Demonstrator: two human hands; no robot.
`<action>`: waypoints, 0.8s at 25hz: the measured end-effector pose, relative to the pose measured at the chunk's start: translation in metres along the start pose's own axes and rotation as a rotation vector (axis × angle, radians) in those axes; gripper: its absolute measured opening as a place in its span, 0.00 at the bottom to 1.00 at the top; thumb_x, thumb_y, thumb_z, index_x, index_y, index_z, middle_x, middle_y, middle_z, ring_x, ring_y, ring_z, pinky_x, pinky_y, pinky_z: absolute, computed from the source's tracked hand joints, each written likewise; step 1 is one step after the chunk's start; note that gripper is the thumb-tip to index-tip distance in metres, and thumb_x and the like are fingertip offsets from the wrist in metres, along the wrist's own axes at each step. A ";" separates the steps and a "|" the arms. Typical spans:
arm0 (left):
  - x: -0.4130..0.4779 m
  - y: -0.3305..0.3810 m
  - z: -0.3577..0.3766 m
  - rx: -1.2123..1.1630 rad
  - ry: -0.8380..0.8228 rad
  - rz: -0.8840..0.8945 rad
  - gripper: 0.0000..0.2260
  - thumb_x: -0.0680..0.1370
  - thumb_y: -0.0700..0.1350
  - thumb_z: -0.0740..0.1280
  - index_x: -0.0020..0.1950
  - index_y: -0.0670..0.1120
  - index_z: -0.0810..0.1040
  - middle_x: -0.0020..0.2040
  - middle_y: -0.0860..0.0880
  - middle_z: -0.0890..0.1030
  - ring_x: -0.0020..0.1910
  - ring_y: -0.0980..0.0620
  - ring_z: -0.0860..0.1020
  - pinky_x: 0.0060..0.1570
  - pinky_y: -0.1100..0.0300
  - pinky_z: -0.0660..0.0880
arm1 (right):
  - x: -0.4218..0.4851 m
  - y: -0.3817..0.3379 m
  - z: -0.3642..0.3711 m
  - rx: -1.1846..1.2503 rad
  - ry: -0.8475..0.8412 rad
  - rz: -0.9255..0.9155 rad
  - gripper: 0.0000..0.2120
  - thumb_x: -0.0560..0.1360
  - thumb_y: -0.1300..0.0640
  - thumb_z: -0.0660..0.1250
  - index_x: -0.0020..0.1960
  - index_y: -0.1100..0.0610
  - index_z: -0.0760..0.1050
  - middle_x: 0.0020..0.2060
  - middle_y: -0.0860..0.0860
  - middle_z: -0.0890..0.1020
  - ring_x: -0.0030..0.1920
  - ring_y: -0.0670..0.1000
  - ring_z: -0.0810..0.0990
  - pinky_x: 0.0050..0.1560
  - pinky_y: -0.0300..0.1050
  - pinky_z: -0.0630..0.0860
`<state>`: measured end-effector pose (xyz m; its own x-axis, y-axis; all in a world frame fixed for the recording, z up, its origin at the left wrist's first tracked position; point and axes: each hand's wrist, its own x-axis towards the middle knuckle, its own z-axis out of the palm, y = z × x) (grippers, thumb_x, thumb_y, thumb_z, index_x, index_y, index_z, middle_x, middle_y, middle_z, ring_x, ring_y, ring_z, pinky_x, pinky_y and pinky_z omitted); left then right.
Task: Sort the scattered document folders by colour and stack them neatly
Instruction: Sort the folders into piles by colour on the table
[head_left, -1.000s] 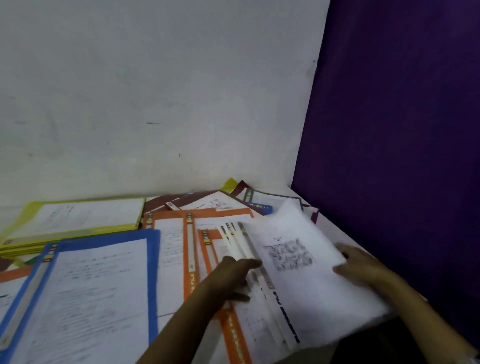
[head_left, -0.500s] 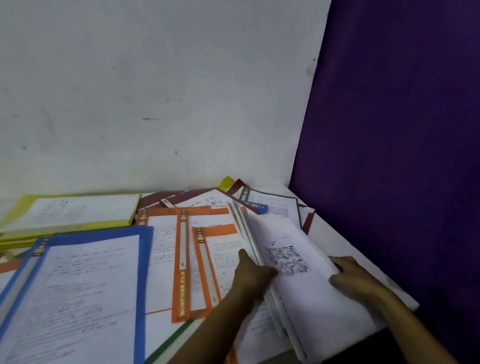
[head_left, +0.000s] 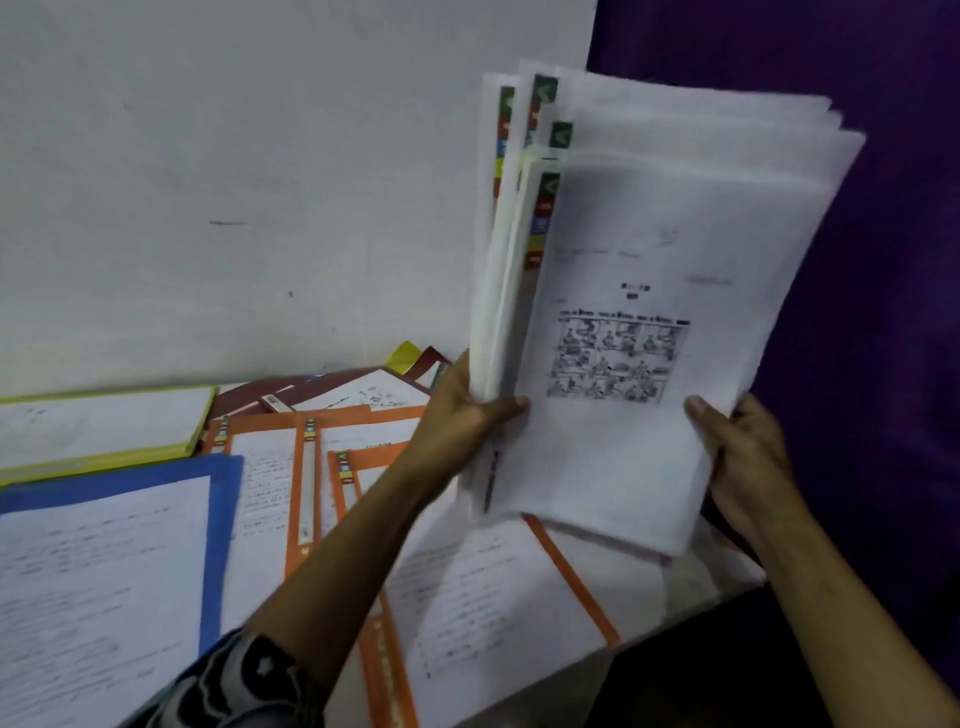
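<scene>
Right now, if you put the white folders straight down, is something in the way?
Yes. The left hand and the right hand both grip the white folders, with nothing between hands and folders. Straight below the upright bundle lies an orange folder, so the bundle would land on orange, not on a bare spot.

Corner of a white wall and a purple wall, counter below.
The white wall (head_left: 234, 156) is plain, with faint scuffs and one short dark mark. The purple wall (head_left: 893, 312) adjoins it on the right. A bare strip of white counter (head_left: 698, 577) shows near the right edge. Light is dim.
</scene>
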<state>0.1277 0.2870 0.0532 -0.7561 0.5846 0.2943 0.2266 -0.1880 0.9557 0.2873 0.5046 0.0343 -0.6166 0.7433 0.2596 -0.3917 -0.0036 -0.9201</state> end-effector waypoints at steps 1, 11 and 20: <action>0.002 -0.004 -0.002 0.016 0.023 -0.009 0.25 0.69 0.44 0.77 0.63 0.45 0.73 0.55 0.44 0.82 0.52 0.45 0.82 0.48 0.53 0.82 | -0.003 0.000 0.003 -0.024 0.000 -0.017 0.20 0.69 0.58 0.71 0.61 0.58 0.77 0.52 0.53 0.85 0.51 0.53 0.85 0.47 0.47 0.82; 0.009 -0.040 0.042 0.118 0.099 -0.154 0.21 0.73 0.50 0.75 0.61 0.47 0.74 0.50 0.53 0.81 0.44 0.57 0.79 0.34 0.73 0.76 | -0.006 0.016 -0.021 -0.401 0.086 0.044 0.17 0.74 0.61 0.71 0.61 0.52 0.75 0.50 0.50 0.84 0.48 0.53 0.84 0.43 0.46 0.80; 0.002 -0.111 0.054 0.703 -0.326 -0.515 0.39 0.72 0.52 0.75 0.77 0.46 0.59 0.71 0.44 0.65 0.65 0.43 0.72 0.58 0.50 0.79 | 0.008 0.075 -0.089 -1.144 -0.099 0.543 0.18 0.73 0.63 0.65 0.62 0.59 0.73 0.53 0.54 0.80 0.51 0.54 0.79 0.56 0.52 0.77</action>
<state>0.1342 0.3517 -0.0514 -0.6808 0.6761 -0.2817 0.3114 0.6153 0.7242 0.3141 0.5697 -0.0590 -0.5795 0.7744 -0.2540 0.7076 0.3234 -0.6283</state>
